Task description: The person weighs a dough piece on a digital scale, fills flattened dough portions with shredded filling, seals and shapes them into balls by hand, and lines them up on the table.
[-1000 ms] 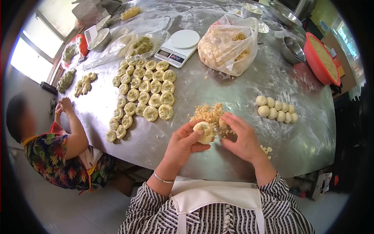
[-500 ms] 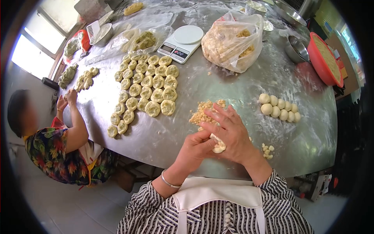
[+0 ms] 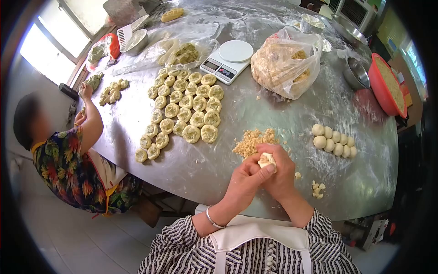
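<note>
A piece of pale dough (image 3: 266, 160) is cupped between my two hands above the near part of the table. My left hand (image 3: 247, 181) is closed against its near side, thumb pressing on it. My right hand (image 3: 281, 171) wraps round the dough from the other side, its fingers curled over. Just beyond my hands lies a heap of crumbly tan filling (image 3: 253, 140), partly hidden by them. To the right sit two rows of smooth dough balls (image 3: 336, 143). Small dough scraps (image 3: 318, 189) lie nearer me.
Flattened filled dough rounds (image 3: 184, 113) stand in rows at left centre. Behind them are a kitchen scale (image 3: 224, 68) and a plastic bag of filling (image 3: 284, 68). A red basin (image 3: 384, 82) and metal bowl (image 3: 355, 73) stand right. A co-worker (image 3: 68, 160) works at left.
My right hand's fingers, stretched out before, have curled round the dough, and the dough now shows on top between my hands. The view has shifted slightly. The co-worker's hands have moved apart.
</note>
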A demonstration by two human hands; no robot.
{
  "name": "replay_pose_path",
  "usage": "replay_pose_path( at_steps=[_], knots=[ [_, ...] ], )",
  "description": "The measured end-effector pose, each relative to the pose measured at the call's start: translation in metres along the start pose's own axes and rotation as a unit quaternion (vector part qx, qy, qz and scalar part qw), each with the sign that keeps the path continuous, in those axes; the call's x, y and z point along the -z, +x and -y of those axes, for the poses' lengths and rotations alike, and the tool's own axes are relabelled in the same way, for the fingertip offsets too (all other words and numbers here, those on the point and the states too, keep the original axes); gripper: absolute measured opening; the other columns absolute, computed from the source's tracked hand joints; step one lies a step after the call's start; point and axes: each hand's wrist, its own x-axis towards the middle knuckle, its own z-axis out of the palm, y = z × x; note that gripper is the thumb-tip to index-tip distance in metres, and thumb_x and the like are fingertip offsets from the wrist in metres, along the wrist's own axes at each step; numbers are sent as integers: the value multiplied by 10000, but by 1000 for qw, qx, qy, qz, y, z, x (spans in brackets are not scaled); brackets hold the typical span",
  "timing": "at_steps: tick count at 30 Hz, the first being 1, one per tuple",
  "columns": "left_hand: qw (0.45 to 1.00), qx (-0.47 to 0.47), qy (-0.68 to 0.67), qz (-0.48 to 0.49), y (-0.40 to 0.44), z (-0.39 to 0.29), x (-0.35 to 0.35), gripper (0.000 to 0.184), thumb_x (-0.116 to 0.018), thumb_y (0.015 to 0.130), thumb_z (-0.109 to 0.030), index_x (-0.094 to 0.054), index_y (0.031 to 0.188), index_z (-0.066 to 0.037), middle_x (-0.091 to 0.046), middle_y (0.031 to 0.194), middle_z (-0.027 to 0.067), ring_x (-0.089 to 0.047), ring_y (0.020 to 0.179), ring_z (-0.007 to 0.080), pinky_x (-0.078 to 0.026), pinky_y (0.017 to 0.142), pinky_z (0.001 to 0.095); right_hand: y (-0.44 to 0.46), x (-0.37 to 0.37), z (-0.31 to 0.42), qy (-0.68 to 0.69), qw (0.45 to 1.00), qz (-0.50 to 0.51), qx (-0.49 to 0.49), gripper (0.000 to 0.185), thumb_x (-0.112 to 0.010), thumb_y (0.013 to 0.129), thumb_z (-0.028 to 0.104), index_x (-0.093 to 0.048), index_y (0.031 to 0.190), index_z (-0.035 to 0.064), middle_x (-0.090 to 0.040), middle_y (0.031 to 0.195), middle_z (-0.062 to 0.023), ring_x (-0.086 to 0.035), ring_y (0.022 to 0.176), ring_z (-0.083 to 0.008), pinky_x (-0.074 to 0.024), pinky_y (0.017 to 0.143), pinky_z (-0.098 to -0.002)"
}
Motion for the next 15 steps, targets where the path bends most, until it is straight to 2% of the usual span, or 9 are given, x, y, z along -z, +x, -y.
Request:
replay_pose_path(
  at_steps=[2,5,8,11,14,15],
  knots=[
    [1000,-6,-26,-4,1,-11,-2,407,-747,1022,-138,-631,1397,-29,-712,1134,9,-665,976,88,-534,857,237,4,5,11,-19,999,5,28,483,-863,823,204,-694,1263,100,-721,1258,-150,-712,1101,-344,-565,941,-465],
    [1000,-11,9,3,-1,-20,-4,359,-716,1033,-97,-648,1378,-23,-706,1092,-7,-638,890,56,-512,804,219,6,18,14,-21,998,7,51,644,-864,804,250,-655,1397,113,-660,1386,-156,-679,1178,-351,-543,993,-475],
    [983,-27,181,35,-2,-8,13,353,-720,1027,-126,-662,1344,17,-688,1064,-16,-584,869,46,-478,773,215,13,29,4,-135,974,61,170,633,-848,817,275,-661,1400,116,-650,1420,-140,-674,1191,-361,-508,1060,-499],
    [928,-46,369,-31,-14,-22,-8,347,-683,1034,-99,-654,1362,12,-682,1082,-37,-566,877,30,-460,754,215,10,26,2,-150,972,69,167,599,-838,828,271,-673,1384,121,-658,1422,-126,-670,1213,-340,-475,1106,-516],
    [992,-70,99,-18,-13,-17,-11,375,-690,1040,-116,-645,1395,-1,-673,1100,-40,-558,903,30,-454,753,212,5,24,-3,-102,979,59,166,560,-821,850,261,-681,1374,122,-675,1403,-110,-661,1237,-322,-474,1108,-519],
    [998,-37,56,2,-13,-17,-8,383,-687,1043,-111,-640,1406,-2,-676,1115,-27,-567,934,35,-467,773,216,4,24,-4,-111,976,53,178,562,-823,849,263,-680,1373,121,-679,1396,-107,-660,1242,-316,-474,1108,-519]
  ],
)
